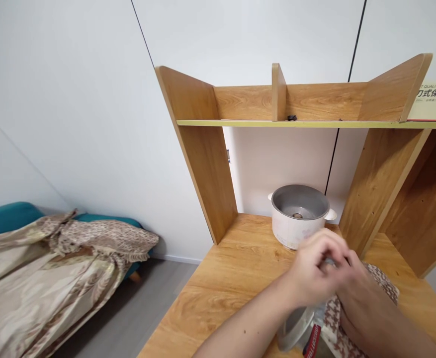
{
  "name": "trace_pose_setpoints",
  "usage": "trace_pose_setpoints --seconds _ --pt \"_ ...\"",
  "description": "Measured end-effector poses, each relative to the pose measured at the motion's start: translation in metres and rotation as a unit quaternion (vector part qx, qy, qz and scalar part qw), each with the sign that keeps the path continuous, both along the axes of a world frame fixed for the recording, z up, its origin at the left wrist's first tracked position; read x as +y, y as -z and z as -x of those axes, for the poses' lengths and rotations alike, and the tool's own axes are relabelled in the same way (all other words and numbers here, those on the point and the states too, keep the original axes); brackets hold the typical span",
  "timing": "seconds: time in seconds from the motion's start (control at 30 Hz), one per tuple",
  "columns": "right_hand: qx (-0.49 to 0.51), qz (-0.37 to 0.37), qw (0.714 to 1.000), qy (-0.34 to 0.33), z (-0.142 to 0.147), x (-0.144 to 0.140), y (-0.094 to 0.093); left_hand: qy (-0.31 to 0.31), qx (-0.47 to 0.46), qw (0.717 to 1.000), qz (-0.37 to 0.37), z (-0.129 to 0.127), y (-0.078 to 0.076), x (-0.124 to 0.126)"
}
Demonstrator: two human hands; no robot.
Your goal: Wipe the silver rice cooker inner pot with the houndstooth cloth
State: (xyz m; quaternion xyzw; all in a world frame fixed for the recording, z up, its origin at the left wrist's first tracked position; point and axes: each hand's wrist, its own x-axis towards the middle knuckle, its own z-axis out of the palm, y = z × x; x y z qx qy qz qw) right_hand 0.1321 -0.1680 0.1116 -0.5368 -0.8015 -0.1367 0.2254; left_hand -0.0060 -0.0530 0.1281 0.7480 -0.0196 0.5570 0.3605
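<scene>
I have my left hand (316,268) and right hand (363,293) clasped over a patterned cloth (384,283) and a shiny lid (296,328), near the open cooker (300,216) on the desk (232,278).

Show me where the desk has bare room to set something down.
Bare wood lies left of the rice cooker, from the shelf's left upright to the desk's front edge. The upper shelf is mostly bare. It is crowded front right, where both hands hold the patterned cloth.
</scene>
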Motion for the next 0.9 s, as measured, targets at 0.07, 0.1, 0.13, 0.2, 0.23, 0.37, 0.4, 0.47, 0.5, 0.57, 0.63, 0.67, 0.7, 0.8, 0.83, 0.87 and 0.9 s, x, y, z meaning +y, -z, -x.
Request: trace_pose_setpoints --seconds 0.07,0.1,0.13,0.2,0.23,0.37,0.4,0.47,0.5,0.57,0.63,0.67,0.7,0.8,0.83,0.87,0.9 --pt "-0.005 0.036 0.999 -0.002 0.000 0.012 -0.004 -0.088 -0.089 0.985 0.123 0.002 0.023 0.015" --pt "-0.006 0.058 0.998 -0.007 0.000 0.014 -0.007 -0.130 -0.121 0.970 0.166 0.003 0.037 0.024" --pt "-0.005 0.078 0.997 -0.014 0.000 0.015 -0.010 -0.166 -0.137 0.956 0.199 0.003 0.052 0.032" --pt "0.001 0.104 0.994 -0.032 0.000 0.013 -0.014 -0.200 -0.110 0.944 0.239 0.003 0.081 0.047" --pt "0.006 0.116 0.992 -0.039 0.000 0.012 -0.015 -0.210 -0.088 0.942 0.248 0.003 0.094 0.052" --pt "0.036 0.141 0.988 -0.054 -0.004 0.010 -0.015 -0.224 0.009 0.947 0.231 0.003 0.132 0.066" --pt "0.041 0.148 0.987 -0.055 -0.006 0.010 -0.015 -0.228 0.029 0.948 0.219 0.003 0.138 0.067" --pt "0.046 0.162 0.983 -0.067 -0.010 0.010 -0.017 -0.237 0.057 0.949 0.199 0.004 0.149 0.068" --pt "0.049 0.170 0.981 -0.078 -0.011 0.011 -0.019 -0.239 0.069 0.949 0.192 0.004 0.153 0.069" --pt "0.061 0.180 0.977 -0.099 -0.012 0.011 -0.024 -0.232 0.095 0.951 0.183 0.004 0.159 0.068" --pt "0.071 0.191 0.973 -0.108 -0.013 0.010 -0.031 -0.208 0.126 0.954 0.174 0.005 0.162 0.067" --pt "0.074 0.196 0.972 -0.106 -0.013 0.010 -0.034 -0.194 0.141 0.956 0.169 0.005 0.163 0.067" --pt "0.074 0.201 0.971 -0.104 -0.014 0.010 -0.036 -0.181 0.154 0.957 0.164 0.005 0.162 0.067" --pt "0.066 0.199 0.972 -0.102 -0.019 0.011 -0.034 -0.164 0.181 0.955 0.168 0.004 0.157 0.069" --pt "0.066 0.195 0.973 -0.104 -0.021 0.012 -0.031 -0.163 0.192 0.952 0.175 0.004 0.156 0.070" --pt "0.070 0.187 0.974 -0.103 -0.023 0.013 -0.026 -0.162 0.207 0.947 0.185 0.003 0.155 0.071" --pt "0.079 0.180 0.976 -0.097 -0.025 0.015 -0.021 -0.163 0.226 0.940 0.195 0.003 0.155 0.072"
